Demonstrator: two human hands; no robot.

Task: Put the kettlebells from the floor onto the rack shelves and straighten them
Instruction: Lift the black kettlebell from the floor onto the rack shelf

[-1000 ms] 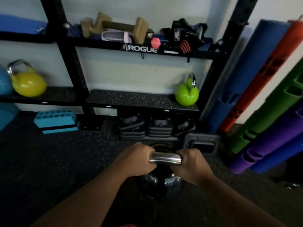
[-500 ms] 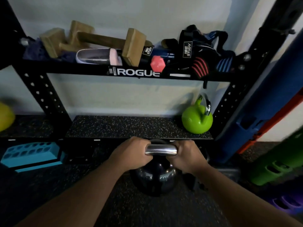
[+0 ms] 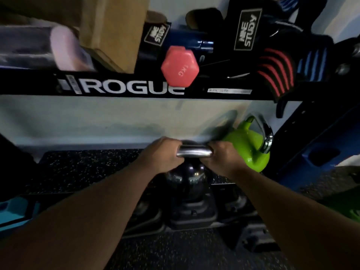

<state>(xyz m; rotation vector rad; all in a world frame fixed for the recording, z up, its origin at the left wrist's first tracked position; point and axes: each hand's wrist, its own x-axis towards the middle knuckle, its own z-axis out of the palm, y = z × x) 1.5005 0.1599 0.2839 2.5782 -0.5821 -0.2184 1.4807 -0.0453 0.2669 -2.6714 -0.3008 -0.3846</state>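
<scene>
Both my hands hold a dark, glossy kettlebell [image 3: 188, 177] by its chrome handle. My left hand [image 3: 162, 155] grips the handle's left end and my right hand [image 3: 224, 157] its right end. The kettlebell hangs at the front edge of the speckled black lower shelf [image 3: 87, 168], raised off the floor. A green kettlebell [image 3: 247, 149] with a chrome handle stands on the same shelf, just right of my right hand. The dark kettlebell's base is hidden in shadow.
The upper shelf rail marked ROGUE [image 3: 126, 86] runs overhead, carrying a pink 1 kg dumbbell [image 3: 180, 66], wooden blocks and straps. Black weight plates [image 3: 191, 217] lie under the lower shelf. A blue roller [image 3: 321, 152] leans at right, a teal block [image 3: 13, 211] sits at left.
The dark kettlebell has risen from the floor to the lower shelf's front edge, still in both hands. I have moved closer to the rack, so the shelves fill the view.
</scene>
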